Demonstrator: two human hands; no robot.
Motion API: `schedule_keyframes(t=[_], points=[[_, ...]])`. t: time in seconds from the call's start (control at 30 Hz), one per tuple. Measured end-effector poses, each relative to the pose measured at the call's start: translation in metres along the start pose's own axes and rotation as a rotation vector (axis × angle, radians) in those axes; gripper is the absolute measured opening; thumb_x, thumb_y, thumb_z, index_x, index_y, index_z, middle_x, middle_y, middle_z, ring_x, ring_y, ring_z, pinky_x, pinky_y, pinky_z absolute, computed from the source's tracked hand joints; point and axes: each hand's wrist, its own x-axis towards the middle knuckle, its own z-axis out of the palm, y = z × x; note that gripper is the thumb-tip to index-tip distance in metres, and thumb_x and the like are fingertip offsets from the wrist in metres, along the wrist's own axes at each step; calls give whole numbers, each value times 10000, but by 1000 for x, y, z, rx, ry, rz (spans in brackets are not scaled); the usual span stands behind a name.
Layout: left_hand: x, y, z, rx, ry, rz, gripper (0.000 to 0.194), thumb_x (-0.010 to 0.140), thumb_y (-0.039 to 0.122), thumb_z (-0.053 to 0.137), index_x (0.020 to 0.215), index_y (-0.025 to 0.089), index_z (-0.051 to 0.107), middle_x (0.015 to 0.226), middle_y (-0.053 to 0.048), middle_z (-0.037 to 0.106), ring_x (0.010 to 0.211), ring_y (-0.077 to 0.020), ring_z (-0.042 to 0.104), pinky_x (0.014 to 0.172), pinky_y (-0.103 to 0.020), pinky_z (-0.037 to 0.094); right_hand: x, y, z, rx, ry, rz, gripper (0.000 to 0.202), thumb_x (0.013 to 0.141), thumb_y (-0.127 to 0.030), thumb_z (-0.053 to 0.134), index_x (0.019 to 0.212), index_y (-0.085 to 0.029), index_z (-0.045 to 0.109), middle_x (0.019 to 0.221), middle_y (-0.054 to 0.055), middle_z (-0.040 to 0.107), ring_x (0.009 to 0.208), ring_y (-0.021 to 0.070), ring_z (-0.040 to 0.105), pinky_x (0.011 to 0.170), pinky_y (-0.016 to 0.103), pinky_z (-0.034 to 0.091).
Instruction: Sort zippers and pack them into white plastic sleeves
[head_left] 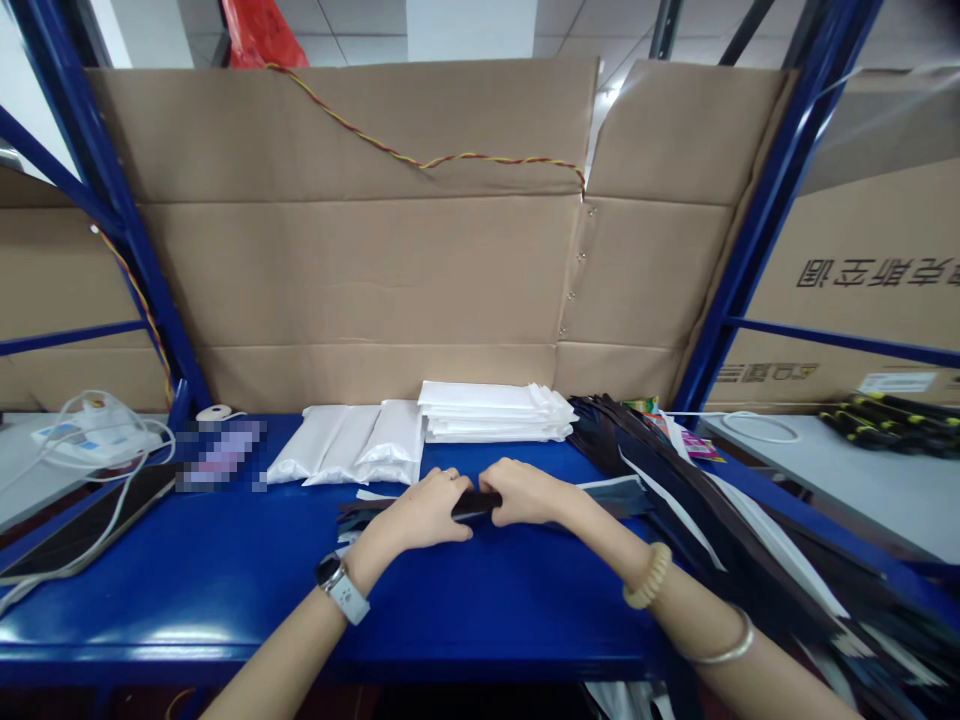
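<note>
Cardboard wall [360, 270] closes off the back, blue rack posts [757, 220] angle in on both sides. Blue counter [225, 580] has bare surface front-left, between the hands and the near edge. Right side is crowded: a big heap of dark flat sleeves [720, 520] fans from back centre to the front-right corner and overhangs the edge. Stack of white sheets [491, 410] sits at the back, just beside the heap; white pouches [352, 445] lie left of it. A dark tablet [82, 525] with a white cable hangs off the left edge. Both hands meet mid-counter on one dark flat strip [480, 503] lying across it. Left hand [424, 512], watch [341, 588] on the wrist, is closed over the strip's left part. Right hand [529, 492], bead bracelet [649, 577] on the wrist, is clamped on the right part. Knuckles nearly touching.
</note>
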Motion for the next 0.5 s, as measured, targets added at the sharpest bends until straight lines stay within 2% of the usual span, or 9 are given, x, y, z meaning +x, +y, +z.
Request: schedule_keyframes(t=[0.07,0.17,0.27,0.4,0.5], points=[[14,-4,3,-77,56,-72,409,599,223,688,999,185,610,940,-85,629,916,-285,584,799,-351,432,8,3,-4,90,67,-40,156,658,-190,584,793,-138,641,747,53,649,659,155,555,560,233,308],[39,-10,7,-160,179,-167,356,683,146,582,1037,186,590,946,-109,654,913,-281,607,792,-351,432,22,8,-14,209,231,-104,147,685,-150,542,807,-131,622,785,51,647,675,142,542,599,229,333],[59,-16,4,-278,330,-248,276,714,98,509,961,173,606,922,-132,664,943,-286,604,829,-375,415,33,17,-18,275,391,-81,212,679,-130,552,887,-130,598,863,64,640,751,157,549,659,239,366],[68,-22,-4,-522,529,-300,274,661,51,501,865,179,631,891,-105,662,967,-269,578,856,-374,400,44,32,-6,466,478,-4,315,704,-136,569,1017,-159,551,871,37,634,784,165,566,712,270,405],[65,-21,-4,-800,623,-330,278,625,44,501,822,182,641,755,-51,637,806,-202,594,732,-296,442,49,30,10,733,477,56,254,812,-251,527,1052,-166,539,793,19,618,692,155,568,663,285,437]])
